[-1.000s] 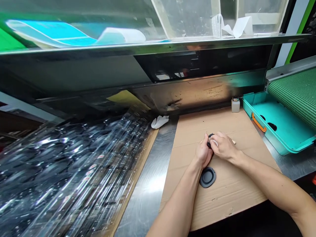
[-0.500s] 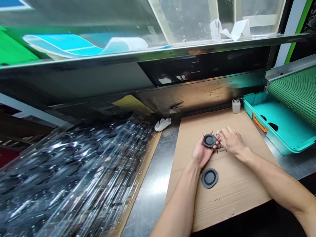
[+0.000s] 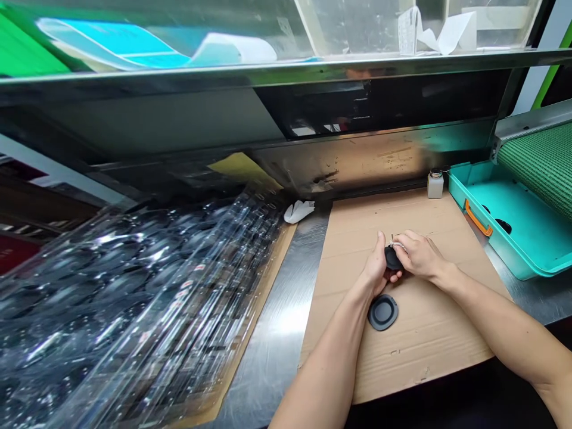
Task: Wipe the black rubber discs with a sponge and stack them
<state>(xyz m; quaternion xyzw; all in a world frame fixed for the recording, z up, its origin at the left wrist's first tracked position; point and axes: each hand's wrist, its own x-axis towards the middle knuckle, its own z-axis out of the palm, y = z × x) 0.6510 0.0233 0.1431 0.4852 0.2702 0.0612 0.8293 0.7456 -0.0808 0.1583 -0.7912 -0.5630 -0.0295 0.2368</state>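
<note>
My left hand (image 3: 376, 268) holds a small black round dish-like part (image 3: 393, 258), its thumb up along the left side and its fingertips curled below. My right hand (image 3: 420, 256) is closed in a pinch at the part's upper right edge. Between its fingers shows a bit of thin white material (image 3: 395, 243), perhaps cloth or tissue; most of it is hidden. A second dark grey round part (image 3: 383, 312), with a raised rim and a sunken middle, lies flat on the cardboard sheet (image 3: 429, 339), just below my left hand.
Clear plastic trays with dark round parts (image 3: 134, 280) are stacked at left. A crumpled white tissue (image 3: 299, 211) lies behind. At the back right stand a small white bottle (image 3: 435, 185) and a teal bin (image 3: 513, 262) with black pieces inside, beside a green conveyor belt (image 3: 540, 161).
The held part has tilted, and my right hand has come over its edge with the white material. The second part still lies on the cardboard. The whole view has shifted slightly.
</note>
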